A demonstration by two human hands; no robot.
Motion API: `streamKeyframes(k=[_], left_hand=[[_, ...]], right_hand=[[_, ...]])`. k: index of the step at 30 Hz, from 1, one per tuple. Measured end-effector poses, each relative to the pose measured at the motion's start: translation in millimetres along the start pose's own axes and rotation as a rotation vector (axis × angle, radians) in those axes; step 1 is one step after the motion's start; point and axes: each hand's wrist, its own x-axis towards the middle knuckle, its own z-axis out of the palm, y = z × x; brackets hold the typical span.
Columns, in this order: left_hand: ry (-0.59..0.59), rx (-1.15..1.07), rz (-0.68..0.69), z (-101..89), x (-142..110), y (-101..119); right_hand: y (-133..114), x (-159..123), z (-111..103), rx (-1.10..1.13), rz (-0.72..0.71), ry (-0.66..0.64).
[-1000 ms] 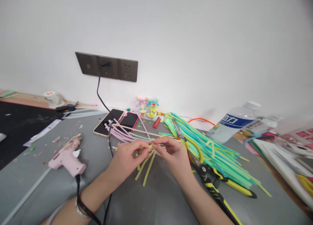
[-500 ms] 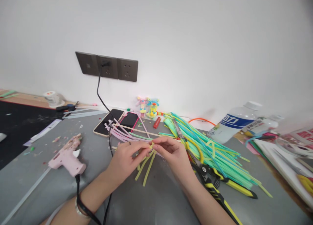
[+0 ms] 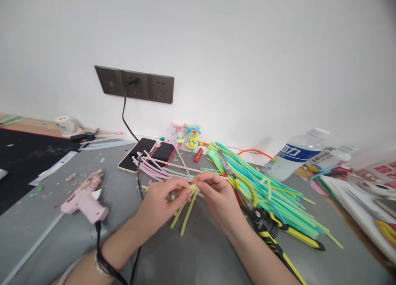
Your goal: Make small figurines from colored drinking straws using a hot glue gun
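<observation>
Several yellow pipe cleaners (image 3: 188,214) come together in a small bunch between my two hands, their loose ends hanging down toward the table. My left hand (image 3: 163,200) pinches the bunch from the left with thumb and fingertips. From the right, my right hand (image 3: 218,196) is closed in a pinch at the top of the same bunch. The fingertips of both hands nearly meet and hide part of the join. Pale purple pipe cleaners (image 3: 151,169) lie just behind my left hand. Yellow-handled scissors (image 3: 253,190) and black-and-yellow pliers (image 3: 261,219) rest to the right of my right hand.
A pink glue gun (image 3: 88,202) lies at left, its black cord running past my left forearm. Two phones (image 3: 131,157), two small figures (image 3: 192,138) and a red lighter-like item (image 3: 198,155) are at the back. Green pipe cleaners (image 3: 278,198) and a bottle (image 3: 291,157) stand right.
My right hand's fingertips have shifted slightly to the right and up, so the gap between the hands is a little wider and more of the yellow join shows. My left hand has barely moved.
</observation>
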Motion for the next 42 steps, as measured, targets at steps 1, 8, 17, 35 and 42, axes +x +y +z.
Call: streamKeyframes(k=[1,8,17,35,42], left_hand=[[-0.003,-0.016,-0.007,-0.1,0,1],[-0.048,-0.065,0.045,-1.3,0,-1],[-0.027,0.002,0.095,-1.5,-3,-3],[-0.128,-0.074,-0.002,-1.8,-1,2],[-0.138,-0.065,0.051,-2.5,-2,1]], right_hand=[[0,0,1,0.021,0.0,-0.004],[-3,-1,2,0.066,0.05,-0.053],[-8,3,-4,-0.16,-0.027,-0.069],[-8,-1,1,0.114,0.14,-0.144],[-11,-3,0,0.056,0.167,-0.187]])
